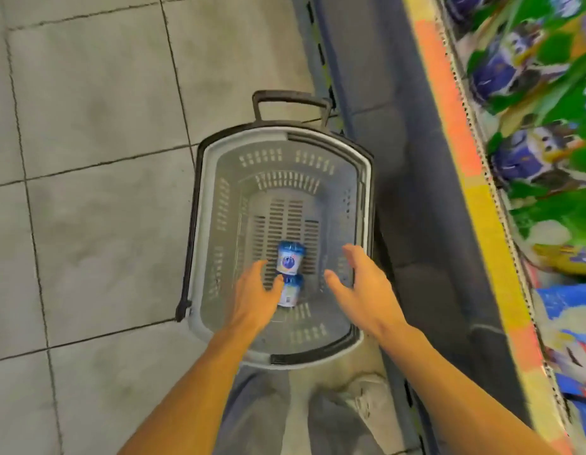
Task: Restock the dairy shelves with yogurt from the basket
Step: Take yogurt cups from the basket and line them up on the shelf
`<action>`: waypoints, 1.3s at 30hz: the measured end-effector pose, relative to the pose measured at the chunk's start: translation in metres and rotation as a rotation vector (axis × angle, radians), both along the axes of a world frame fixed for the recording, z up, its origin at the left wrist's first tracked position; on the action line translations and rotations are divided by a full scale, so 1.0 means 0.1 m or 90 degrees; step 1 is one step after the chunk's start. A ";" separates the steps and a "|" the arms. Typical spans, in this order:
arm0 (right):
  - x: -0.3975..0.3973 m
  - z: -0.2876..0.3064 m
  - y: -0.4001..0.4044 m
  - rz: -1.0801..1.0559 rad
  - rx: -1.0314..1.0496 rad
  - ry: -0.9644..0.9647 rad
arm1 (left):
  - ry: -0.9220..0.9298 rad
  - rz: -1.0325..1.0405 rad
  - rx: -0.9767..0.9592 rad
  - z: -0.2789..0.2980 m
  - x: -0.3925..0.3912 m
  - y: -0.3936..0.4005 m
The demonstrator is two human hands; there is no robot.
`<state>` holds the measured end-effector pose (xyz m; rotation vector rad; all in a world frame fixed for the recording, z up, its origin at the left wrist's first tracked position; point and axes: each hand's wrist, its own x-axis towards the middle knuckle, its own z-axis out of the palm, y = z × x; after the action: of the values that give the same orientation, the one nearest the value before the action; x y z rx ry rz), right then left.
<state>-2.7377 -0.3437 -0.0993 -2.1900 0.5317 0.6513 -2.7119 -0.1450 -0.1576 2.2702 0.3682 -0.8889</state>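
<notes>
**Basket nearly empty: two cups left, both hands reaching in**

Landmark: grey basket [206,205], standing on the tiled floor [88,126] beside the base of the shelf unit [442,133].

Progress (judgement): only two yogurt cups show in the basket; the rest of its slotted bottom is bare. Restocking therefore looks close to finished, with this last pair still to lift out and shelve. The shelf stock to the right of the basket is motion-blurred, green and blue packs only; I cannot tell whether any of it is yogurt, nor how full the rows are.

Task items: far yogurt cup [289,260] lies on its side at the basket's centre, toward the near end. Near yogurt cup [290,292] lies just behind it, the two touching end to end.

Grip: left hand [255,290] is inside the basket, fingers extended, thumb against or just beside the near cup; contact not certain, and nothing is grasped. Right hand [357,280] hovers over the basket's right inner wall, fingers spread and relaxed, empty, apart from both cups.

Basket handle [291,96] sits at the far end, untouched.
</notes>
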 end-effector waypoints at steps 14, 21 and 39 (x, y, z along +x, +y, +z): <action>0.51 -2.93 0.50 -0.030 -0.014 0.220 | 0.237 -0.021 0.020 -2.71 -0.31 0.11; 0.66 -3.57 0.75 -0.084 0.013 0.211 | 0.233 0.057 -0.066 -3.44 -0.37 -0.04; 1.06 -0.67 0.28 -0.260 0.121 -0.112 | -0.062 0.142 -0.089 -0.79 0.62 0.12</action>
<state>-2.6321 -0.3155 -0.1658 -1.8626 0.7631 0.2733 -2.6496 -0.1330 -0.2369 2.0867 0.4898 -0.6670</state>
